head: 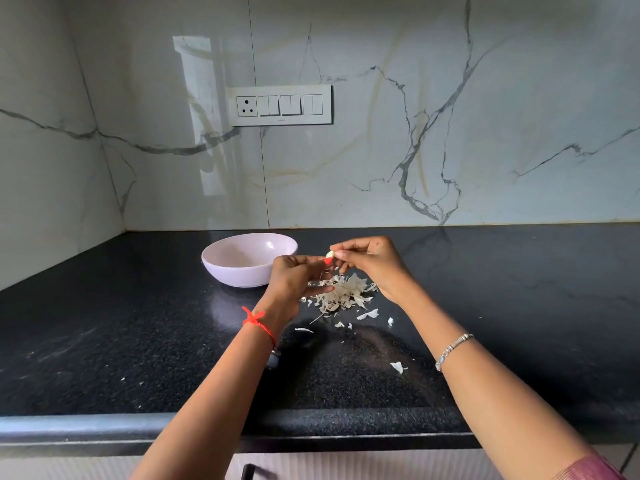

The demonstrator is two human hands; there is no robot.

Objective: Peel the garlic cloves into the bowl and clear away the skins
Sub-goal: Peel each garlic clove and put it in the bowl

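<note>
Garlic clove [329,254]: we hold it in the air between our two hands, above the pile of skins and just right of the bowl.
Right hand [370,261]: its fingertips are pinched together on the clove's upper end.
Left hand [298,277]: thumb and forefinger nip the clove's lower end, the red thumbnail against it; the other fingers hang loosely spread.
Skins [343,292]: a loose heap on the counter [138,323] right under both hands, with stray flakes scattered nearer our body.
Bowl [239,277]: just beyond the left hand, on its outer side; what lies inside is too faint to tell.
Feel, we judge: the clove is light, firm and small, and likely slick once bare; the skin is papery, brittle and nearly weightless.
Hold, we judge: keep the ends pinched, and catch the skin's edge with a nail.
Risk, we judge: flakes will drift or cling to fingers, so we should gather them gently.
</note>
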